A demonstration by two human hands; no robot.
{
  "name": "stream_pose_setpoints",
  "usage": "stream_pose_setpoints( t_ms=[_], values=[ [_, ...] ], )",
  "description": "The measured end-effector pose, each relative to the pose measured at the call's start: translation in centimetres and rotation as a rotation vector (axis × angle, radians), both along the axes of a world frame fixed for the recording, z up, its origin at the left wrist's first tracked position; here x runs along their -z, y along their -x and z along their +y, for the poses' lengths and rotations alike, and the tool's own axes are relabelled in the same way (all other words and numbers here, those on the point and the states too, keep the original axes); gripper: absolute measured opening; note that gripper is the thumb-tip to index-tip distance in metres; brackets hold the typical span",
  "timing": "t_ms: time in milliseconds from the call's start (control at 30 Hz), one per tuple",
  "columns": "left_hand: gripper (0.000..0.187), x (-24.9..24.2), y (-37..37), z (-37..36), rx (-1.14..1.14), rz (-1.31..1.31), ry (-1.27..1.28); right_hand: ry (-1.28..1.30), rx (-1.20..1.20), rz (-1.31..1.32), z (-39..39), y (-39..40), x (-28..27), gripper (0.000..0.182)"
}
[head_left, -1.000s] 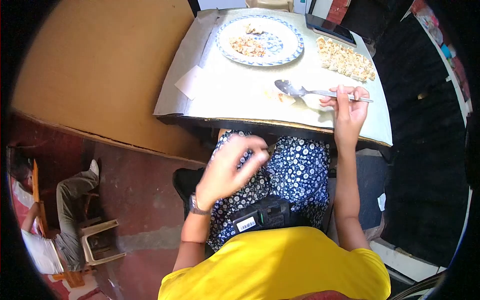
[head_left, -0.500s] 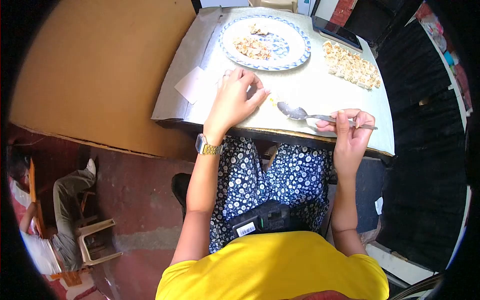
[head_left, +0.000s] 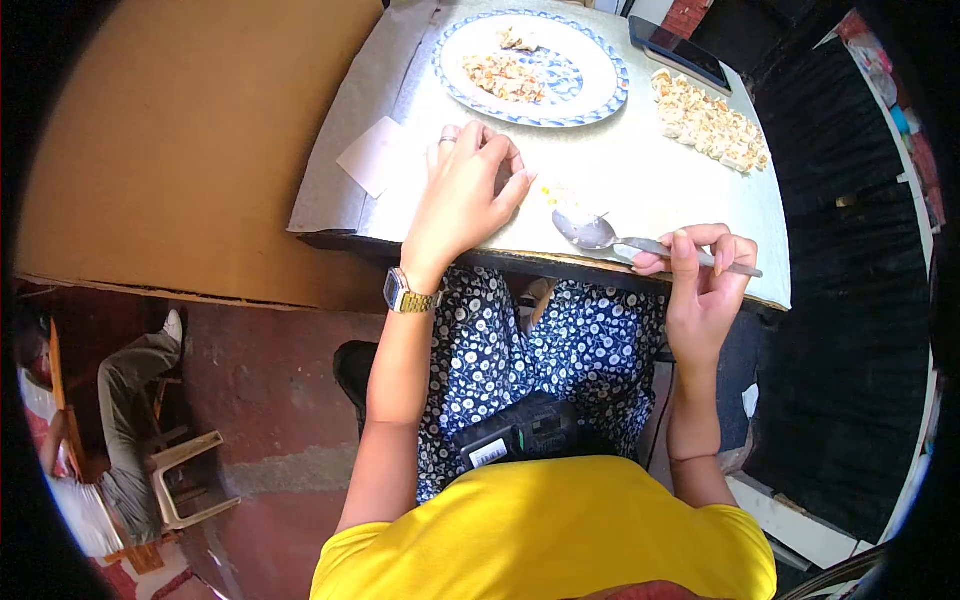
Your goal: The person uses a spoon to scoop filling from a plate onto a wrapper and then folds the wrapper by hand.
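My right hand [head_left: 705, 290] grips a metal spoon [head_left: 585, 230] by its handle, near the table's front edge. The spoon's bowl points left, with small bits stuck to it. My left hand [head_left: 465, 190] rests on the table, its fingers curled and thumb close to the index finger; whatever lies between the tips is lost in the glare. A little orange-yellow filling [head_left: 552, 195] lies between that hand and the spoon. Beyond is an oval blue-and-white plate [head_left: 600, 100] with chopped filling [head_left: 505, 78]. Left of my left hand lies a pale square sheet [head_left: 370, 157].
Several folded dumplings [head_left: 708, 122] stand in rows at the table's right side. Behind them lies a dark phone or tablet [head_left: 680, 55]. A brown board [head_left: 200, 150] adjoins the left side. At lower left, a seated person [head_left: 125, 430] is near a plastic stool [head_left: 190, 480].
The spoon's bowl has dropped slightly toward the table's front edge, and my right hand has lowered a little. My left hand stays near the same spot. The whole view has shifted slightly.
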State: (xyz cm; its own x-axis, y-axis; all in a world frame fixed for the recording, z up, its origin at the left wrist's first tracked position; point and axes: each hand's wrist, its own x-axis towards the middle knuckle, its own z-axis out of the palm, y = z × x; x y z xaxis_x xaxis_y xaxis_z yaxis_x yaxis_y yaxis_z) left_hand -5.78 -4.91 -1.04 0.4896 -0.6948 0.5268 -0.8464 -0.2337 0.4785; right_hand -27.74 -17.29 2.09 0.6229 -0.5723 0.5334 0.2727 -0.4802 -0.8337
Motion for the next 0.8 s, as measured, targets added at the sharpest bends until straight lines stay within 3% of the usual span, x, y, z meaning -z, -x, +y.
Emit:
stream_pose_setpoints(
  t_ms=[533, 800],
  values=[
    [0.024, 0.2, 0.0, 0.1, -0.005, 0.000, 0.044, 0.018, 0.032, 0.041, -0.9, -0.1, -1.0, 0.018],
    [0.025, -0.3, 0.1, 0.2, -0.007, 0.033, 0.013, -0.045, 0.035, -0.085, -2.3, -2.1, -1.1, 0.019]
  ],
)
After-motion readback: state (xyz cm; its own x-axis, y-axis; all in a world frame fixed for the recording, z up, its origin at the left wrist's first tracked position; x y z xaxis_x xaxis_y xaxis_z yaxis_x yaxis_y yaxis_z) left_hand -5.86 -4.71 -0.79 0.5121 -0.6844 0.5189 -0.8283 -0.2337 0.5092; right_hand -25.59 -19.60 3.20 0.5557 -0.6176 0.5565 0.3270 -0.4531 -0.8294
